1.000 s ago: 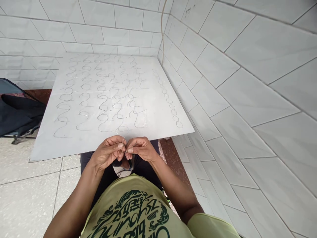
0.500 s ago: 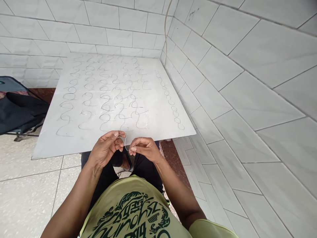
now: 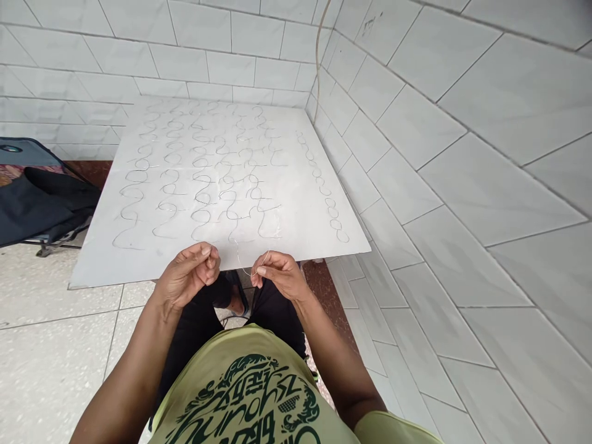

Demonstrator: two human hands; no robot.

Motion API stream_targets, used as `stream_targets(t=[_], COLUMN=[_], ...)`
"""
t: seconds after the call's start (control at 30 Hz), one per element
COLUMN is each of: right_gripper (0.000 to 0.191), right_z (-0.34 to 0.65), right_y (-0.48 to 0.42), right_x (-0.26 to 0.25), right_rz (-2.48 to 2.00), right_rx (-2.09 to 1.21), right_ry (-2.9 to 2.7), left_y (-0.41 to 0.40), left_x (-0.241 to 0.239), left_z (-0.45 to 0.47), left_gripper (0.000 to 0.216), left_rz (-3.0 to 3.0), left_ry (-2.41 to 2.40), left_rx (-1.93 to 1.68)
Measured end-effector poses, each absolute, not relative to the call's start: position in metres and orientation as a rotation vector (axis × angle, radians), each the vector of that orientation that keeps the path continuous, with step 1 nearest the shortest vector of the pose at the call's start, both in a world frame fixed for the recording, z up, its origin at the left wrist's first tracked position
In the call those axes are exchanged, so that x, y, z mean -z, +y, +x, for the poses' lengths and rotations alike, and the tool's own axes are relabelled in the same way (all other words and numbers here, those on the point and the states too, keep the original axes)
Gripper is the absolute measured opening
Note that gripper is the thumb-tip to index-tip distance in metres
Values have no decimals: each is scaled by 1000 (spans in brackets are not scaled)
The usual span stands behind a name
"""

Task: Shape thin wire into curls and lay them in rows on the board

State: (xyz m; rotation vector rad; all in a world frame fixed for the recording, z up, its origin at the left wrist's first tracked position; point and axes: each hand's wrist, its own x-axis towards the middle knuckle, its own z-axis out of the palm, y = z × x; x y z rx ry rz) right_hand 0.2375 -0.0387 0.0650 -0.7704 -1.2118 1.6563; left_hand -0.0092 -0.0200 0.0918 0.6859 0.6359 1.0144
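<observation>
My right hand (image 3: pixel 277 274) pinches a thin curved wire (image 3: pixel 240 262) between thumb and fingers, and one free end of it bows up to the left. To its left, and apart from that wire, my left hand (image 3: pixel 190 271) is closed in a pinch. A tiny glint shows at those fingertips, too small to name. Both hands are at the near edge of a white board (image 3: pixel 319 237). On the board lie several rows of thin bent wires (image 3: pixel 201 214) in S-like curves.
A column of small linked wire loops (image 3: pixel 329 202) runs down the board's right side. Tiled walls (image 3: pixel 416 179) meet behind and to the right, with a cable (image 3: pixel 317 61) in the corner. At left stands a folding chair (image 3: pixel 28 151) with dark cloth (image 3: pixel 50 206) on it.
My left hand has come away from the curved wire and moved left. The wire stays in my right hand, which has shifted slightly right. The view has moved a little.
</observation>
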Motion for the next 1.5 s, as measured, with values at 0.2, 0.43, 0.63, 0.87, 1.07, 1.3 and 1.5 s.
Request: stream_targets(t=[0.2, 0.43, 0.63, 0.87, 1.07, 1.3, 1.5], right_gripper=[29, 28, 34, 32, 32, 29, 30], right_z=[238, 237, 236, 236, 236, 239, 239], right_y=[-40, -44, -45, -45, -43, -43, -42], right_x=[-70, -73, -69, -68, -62, -59, -60], right_rz=[-778, -738, -759, -715, -696, -710, -732], right_rx=[-1664, -1695, -1759, -1832, -1850, -1861, -1893], right_ry=[-1313, -1371, -1289, -1173, -1045, -954, -971], left_y=[-25, -19, -10, -10, -21, -46, -58], left_x=[-89, -98, -103, -105, -99, -85, -83], left_z=[-13, -7, -6, -4, -4, -7, -10], left_gripper=[27, 41, 38, 45, 37, 29, 27], left_rz=[877, 1002, 1222, 1409, 1602, 1863, 2082], left_ry=[722, 760, 787, 913, 1042, 1203, 1300], left_rx=[-940, -923, -875, -859, -968, -1115, -1180])
